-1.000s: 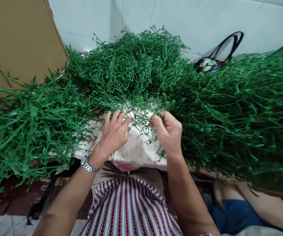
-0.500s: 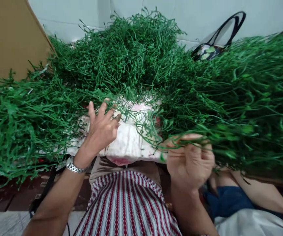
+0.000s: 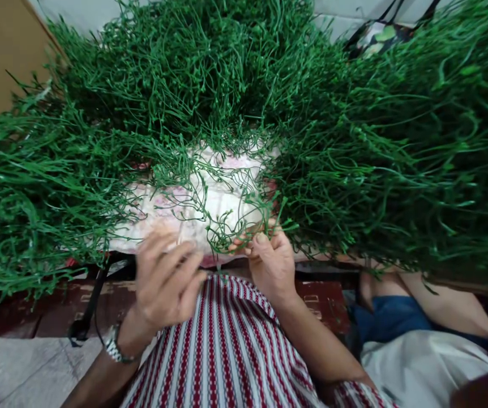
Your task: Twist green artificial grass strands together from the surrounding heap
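My right hand [image 3: 273, 263], just in front of my body, is closed with thumb and fingers around a few thin green plant stems [image 3: 231, 229] with small forked tips. They look like plastic. Their loose ends curl leftward over a white padded cloth [image 3: 171, 198] with pinkish stains. My left hand [image 3: 167, 277] is raised by the cloth's near edge, its fingers apart and smeared by motion; nothing shows in it. A metal-banded watch [image 3: 114, 345] is on that wrist.
Piles of the same stems lie at the left [image 3: 23, 187], at the back [image 3: 210, 68] and at the right [image 3: 388, 153]. A dark-handled bag [image 3: 375, 39] stands behind, and a tan board [image 3: 6, 51] at back left. Another person's leg [image 3: 448, 306] shows at lower right.
My right hand has come left from the right pile, bringing the stems over the cloth. My left hand has drawn back toward my body from the cloth's middle. The view has tilted downward.
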{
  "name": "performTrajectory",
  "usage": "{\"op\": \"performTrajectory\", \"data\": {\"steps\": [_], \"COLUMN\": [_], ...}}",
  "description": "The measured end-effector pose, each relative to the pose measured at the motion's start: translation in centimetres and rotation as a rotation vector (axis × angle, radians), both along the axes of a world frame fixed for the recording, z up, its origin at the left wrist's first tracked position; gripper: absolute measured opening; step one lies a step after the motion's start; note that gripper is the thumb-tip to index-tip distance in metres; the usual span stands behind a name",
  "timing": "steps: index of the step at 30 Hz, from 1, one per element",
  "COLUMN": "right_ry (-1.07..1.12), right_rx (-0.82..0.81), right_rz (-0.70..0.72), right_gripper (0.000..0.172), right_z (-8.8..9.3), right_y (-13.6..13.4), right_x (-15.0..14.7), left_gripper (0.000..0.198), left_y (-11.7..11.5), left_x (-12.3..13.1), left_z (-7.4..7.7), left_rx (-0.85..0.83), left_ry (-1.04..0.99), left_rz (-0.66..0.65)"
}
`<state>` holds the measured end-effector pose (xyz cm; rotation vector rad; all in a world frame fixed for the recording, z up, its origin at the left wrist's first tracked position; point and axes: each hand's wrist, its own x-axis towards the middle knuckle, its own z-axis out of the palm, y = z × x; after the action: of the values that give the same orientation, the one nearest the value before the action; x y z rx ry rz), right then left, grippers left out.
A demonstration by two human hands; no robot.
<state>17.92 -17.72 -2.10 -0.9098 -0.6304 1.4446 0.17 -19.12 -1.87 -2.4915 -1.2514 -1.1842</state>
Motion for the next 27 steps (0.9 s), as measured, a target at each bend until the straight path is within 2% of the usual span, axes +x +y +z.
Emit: {"op": "performTrajectory", "data": {"steps": [2,3,5,7,10,12,14,15,17,18,20,23,27], "right_ry": [-0.011,-0.03,-0.09,-0.219,-0.65,-0.927,-0.994,-1.033,-1.201,-1.304,-1.349,-1.225,-1.102], "right_rx": [-0.021,-0.021,0.007,0.066,0.201,0.374,0.629,0.742,0.852,0.83,0.782,0.72,0.658], "right_rz": [0.034,0.043,0.085,0.189,0.447,0.608,0.577,0.488,0.308,0.248,0.295,0.414,0.391], "right_gripper": [0.036,0.037,0.039,0.037,0.025,0.012,0.014,0.02,0.023,0.021,0.014,0.014,0.018], "right_z": [-0.5,-0.8,-1.3,-1.3,0.5,2.5,4.1,4.6,4.6,4.3,3.4,2.2,2.0], "right_y": [0.0,-0.1,-0.3,-0.8,-2.0,-2.7,-2.6,-2.3,-0.9,0.0,1.5,2.6,2.1], "right_x": [-0.4,-0.6,-0.6,0.2,2.2,3.5,4.0,3.9,3.5,3.2,2.9,2.8,2.5], "left_gripper": [0.037,0.034,0.024,0.017,0.012,0.011,0.012,0.012,0.013,0.013,0.013,0.013,0.012], "left_y": [0.1,0.3,1.0,1.5,1.9,2.1,2.2,2.3,2.4,2.4,2.4,2.3,2.2], "left_x": [2.0,2.9,4.0,4.2,3.6,3.1,2.8,2.8,2.8,2.8,2.7,2.4,2.4], "left_z": [0.1,0.0,-0.4,-0.5,-0.2,0.3,0.7,0.9,1.0,1.0,0.9,0.9,1.2], "left_rx": [-0.028,-0.05,-0.115,-0.207,-0.396,-0.521,-0.61,-0.642,-0.678,-0.679,-0.673,-0.696,-0.731], "left_ry": [0.016,0.001,-0.079,-0.183,-0.301,-0.338,-0.357,-0.367,-0.389,-0.399,-0.417,-0.435,-0.424], "left_rz": [-0.098,-0.104,-0.068,-0.031,-0.012,-0.008,-0.028,-0.05,-0.091,-0.103,-0.118,-0.125,-0.112]}}
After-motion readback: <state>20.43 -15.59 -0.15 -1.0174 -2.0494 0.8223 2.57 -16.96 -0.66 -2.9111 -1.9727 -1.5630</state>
